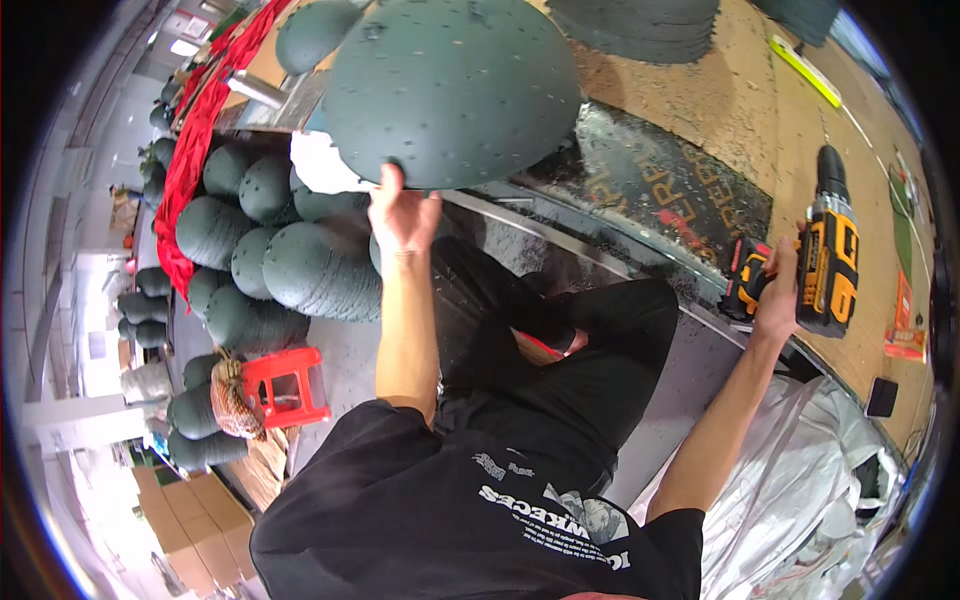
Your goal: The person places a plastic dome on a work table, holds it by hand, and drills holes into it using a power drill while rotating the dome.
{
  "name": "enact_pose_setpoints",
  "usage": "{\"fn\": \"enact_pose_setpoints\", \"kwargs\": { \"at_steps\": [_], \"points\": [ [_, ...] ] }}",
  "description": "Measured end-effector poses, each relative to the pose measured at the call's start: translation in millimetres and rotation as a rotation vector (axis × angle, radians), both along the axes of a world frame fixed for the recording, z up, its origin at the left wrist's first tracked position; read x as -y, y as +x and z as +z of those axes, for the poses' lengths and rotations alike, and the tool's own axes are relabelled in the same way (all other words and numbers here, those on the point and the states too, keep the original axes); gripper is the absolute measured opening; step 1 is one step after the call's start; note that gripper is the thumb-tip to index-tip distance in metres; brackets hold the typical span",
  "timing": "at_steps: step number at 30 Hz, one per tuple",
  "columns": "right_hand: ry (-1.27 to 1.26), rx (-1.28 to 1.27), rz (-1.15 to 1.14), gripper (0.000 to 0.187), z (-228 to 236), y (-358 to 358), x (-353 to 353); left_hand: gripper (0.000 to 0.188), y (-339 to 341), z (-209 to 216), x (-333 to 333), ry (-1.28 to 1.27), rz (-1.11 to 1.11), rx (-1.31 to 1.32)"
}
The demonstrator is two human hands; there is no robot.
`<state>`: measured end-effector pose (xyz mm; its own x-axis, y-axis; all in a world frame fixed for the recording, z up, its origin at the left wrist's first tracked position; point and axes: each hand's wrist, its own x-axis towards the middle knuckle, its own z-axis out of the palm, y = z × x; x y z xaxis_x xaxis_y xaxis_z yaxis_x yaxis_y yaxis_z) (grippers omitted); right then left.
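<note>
A large dark green dome [455, 90], speckled with dark bits, is tilted over the bench's near edge. My left hand [403, 212] grips its lower rim, with some fingers hidden behind it. Beside that hand shows a white patch [325, 163] whose kind I cannot make out. At the right, my right hand [778, 295] is wrapped round the handle of a yellow and black cordless drill [830, 265]. Its bit points away from me, apart from the dome.
Stacked green domes [320, 270] stand at the left by a red cloth [195, 150] and a red stool [287, 388]. More domes [640, 25] sit at the far bench. A yellow-green cutter-like tool [805, 72] and a black sheet [680, 185] with shavings lie on the bench. White sacking [790, 490] hangs below right.
</note>
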<state>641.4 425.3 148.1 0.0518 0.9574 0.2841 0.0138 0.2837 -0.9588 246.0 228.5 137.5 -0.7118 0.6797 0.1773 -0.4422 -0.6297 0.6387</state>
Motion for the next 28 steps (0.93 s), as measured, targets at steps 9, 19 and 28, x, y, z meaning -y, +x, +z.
{"fn": "enact_pose_setpoints", "kwargs": {
  "at_steps": [9, 19, 28],
  "points": [
    [0.007, -0.051, 0.1, 0.036, -17.2, 13.7, -12.9, 0.069, -76.0, 36.6, 226.5, -0.049, 0.547, -0.116],
    [0.0, -0.118, 0.155, 0.04, -28.6, 41.8, -30.3, 0.071, -63.3, -77.3, 324.8, -0.151, 0.803, 0.273],
    [-0.131, -0.188, 0.18, 0.043, -18.5, 48.1, -36.9, 0.061, -125.2, -167.6, 246.6, -0.014, 0.69, 0.491]
  ]
}}
